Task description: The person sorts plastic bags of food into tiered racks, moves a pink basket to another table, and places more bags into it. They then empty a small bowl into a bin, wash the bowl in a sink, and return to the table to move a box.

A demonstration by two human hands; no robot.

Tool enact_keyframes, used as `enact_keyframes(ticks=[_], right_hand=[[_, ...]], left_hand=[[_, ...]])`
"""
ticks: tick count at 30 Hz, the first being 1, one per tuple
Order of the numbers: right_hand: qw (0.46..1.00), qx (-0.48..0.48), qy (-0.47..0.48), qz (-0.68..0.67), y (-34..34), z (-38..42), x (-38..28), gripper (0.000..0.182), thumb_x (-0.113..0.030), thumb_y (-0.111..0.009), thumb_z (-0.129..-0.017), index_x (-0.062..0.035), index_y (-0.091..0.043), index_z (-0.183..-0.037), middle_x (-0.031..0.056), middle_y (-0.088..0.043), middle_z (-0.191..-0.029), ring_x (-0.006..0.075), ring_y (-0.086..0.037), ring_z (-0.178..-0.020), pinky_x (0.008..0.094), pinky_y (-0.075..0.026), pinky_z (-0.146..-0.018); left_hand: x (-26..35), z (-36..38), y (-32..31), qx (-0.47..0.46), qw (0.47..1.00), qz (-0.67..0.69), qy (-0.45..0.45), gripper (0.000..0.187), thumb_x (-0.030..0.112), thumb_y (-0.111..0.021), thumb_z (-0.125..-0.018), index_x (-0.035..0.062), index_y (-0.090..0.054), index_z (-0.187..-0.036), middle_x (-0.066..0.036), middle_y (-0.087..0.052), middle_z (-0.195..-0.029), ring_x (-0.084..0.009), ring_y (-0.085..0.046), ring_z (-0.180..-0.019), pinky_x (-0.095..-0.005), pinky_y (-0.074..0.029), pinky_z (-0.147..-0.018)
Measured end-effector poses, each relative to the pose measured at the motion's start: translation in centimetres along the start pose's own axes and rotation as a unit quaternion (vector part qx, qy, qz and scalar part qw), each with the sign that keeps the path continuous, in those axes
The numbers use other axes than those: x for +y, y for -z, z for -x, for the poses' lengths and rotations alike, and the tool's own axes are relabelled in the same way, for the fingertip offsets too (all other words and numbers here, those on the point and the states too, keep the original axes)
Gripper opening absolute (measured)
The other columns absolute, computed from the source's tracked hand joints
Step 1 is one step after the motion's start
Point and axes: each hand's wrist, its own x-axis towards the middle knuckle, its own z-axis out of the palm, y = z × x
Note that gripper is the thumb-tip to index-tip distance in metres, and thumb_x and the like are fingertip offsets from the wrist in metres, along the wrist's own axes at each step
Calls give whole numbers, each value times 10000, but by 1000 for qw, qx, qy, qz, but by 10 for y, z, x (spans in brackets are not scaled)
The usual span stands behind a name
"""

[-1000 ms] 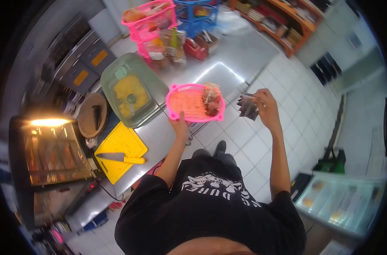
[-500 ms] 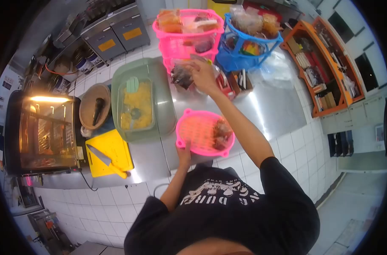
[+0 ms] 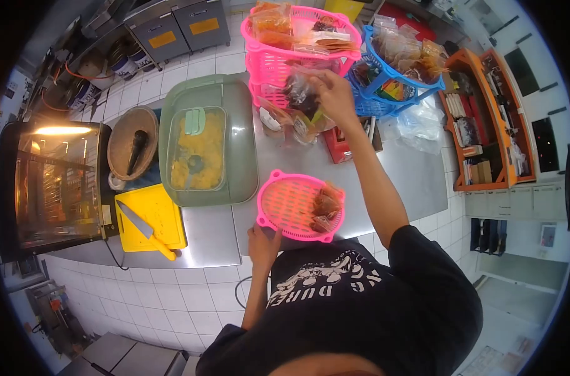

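My right hand (image 3: 336, 95) is closed on a clear plastic bag (image 3: 302, 94) with dark contents, in front of the stacked pink baskets (image 3: 269, 76). More clear packets (image 3: 302, 127) lie just below that hand, beside a red box (image 3: 340, 145). At the table's near edge, my left hand (image 3: 264, 246) grips the near-left rim of a shallow pink basket (image 3: 285, 233). Several small bags of reddish-brown food (image 3: 326, 207) sit in the right side of this basket.
Blue stacked baskets (image 3: 385, 103) full of packets stand at the back right. Left of me are a green tub (image 3: 242, 144) with a lidded container of yellow food (image 3: 200, 153), a knife (image 3: 138, 220) on a yellow board (image 3: 172, 219), a mortar (image 3: 119, 147) and a lit display case (image 3: 59, 188).
My right hand has moved up and right with the bag, closer to the stacked pink baskets. My left hand stays at the shallow basket's rim. The camera view has shifted slightly.
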Motion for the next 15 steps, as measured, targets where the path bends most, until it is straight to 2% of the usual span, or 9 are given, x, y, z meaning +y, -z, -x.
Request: enact_keyframes(ticks=[1,2,4,6,7,8,10,12,15], right_hand=[[999,15,1,-45,7,4,-2,204,-135,-596,-915,-20,-661,-1071,39,-661,-848,103,-587,-680,253,-470,-558],[995,29,4,-90,14,6,-2,205,-130,-597,-911,-13,-662,-1067,51,-665,-853,115,-595,-685,261,-472,-557],[995,27,4,-95,27,8,5,193,-114,-583,-922,-20,-661,-1071,28,-663,-870,98,-592,-729,234,-461,-580],[994,73,37,-78,36,13,6,184,-104,-575,-926,-14,-660,-1062,28,-666,-882,92,-589,-755,227,-465,-618],[993,77,12,-90,40,18,1,170,-88,-570,-926,0,-656,-1044,38,-672,-906,90,-587,-779,234,-468,-673],[993,76,14,-89,44,24,-1,170,-88,-570,-926,0,-656,-1044,38,-672,-906,90,-587,-779,234,-468,-673],[992,106,19,-70,55,34,-4,158,-83,-575,-924,15,-649,-1023,41,-670,-902,88,-582,-793,239,-462,-713],[995,94,22,-31,71,47,-3,171,-85,-564,-941,17,-640,-1056,51,-679,-975,99,-601,-856,245,-474,-766],[995,92,-15,-37,87,59,5,159,-81,-568,-937,18,-639,-1041,39,-679,-947,87,-590,-830,235,-465,-742]], left_hand=[[18,2,30,-20,999,-33,-6,516,353,-652,-854,-32,-536,-1177,-230,-624,-986,-380,-607,-995,-462,-487,-828],[34,-7,46,-17,999,-32,-4,516,353,-652,-854,-32,-536,-1177,-230,-624,-986,-380,-607,-995,-462,-487,-828],[71,-42,69,-16,978,157,-138,454,315,-623,-884,-10,-549,-1192,-213,-627,-1048,-347,-617,-994,-433,-487,-836],[131,-100,83,36,922,302,-241,341,231,-568,-924,-2,-575,-1173,-189,-630,-1081,-336,-616,-996,-403,-482,-840],[168,-130,96,96,890,329,-301,267,156,-509,-951,-12,-592,-1141,-178,-635,-1077,-339,-613,-984,-375,-476,-844],[193,-168,91,71,900,330,-276,262,141,-491,-956,-15,-588,-1143,-187,-631,-1080,-350,-605,-990,-377,-469,-853],[239,-259,60,235,848,291,-375,223,99,-499,-904,-19,-620,-1050,-203,-623,-1093,-370,-587,-1024,-446,-469,-847],[262,-334,38,156,918,105,-350,295,234,-523,-908,12,-619,-1077,-201,-640,-1075,-365,-592,-1043,-452,-470,-890],[279,-403,23,112,926,96,-349,311,280,-518,-892,43,-626,-1061,-194,-643,-1074,-356,-599,-1040,-461,-483,-872]])
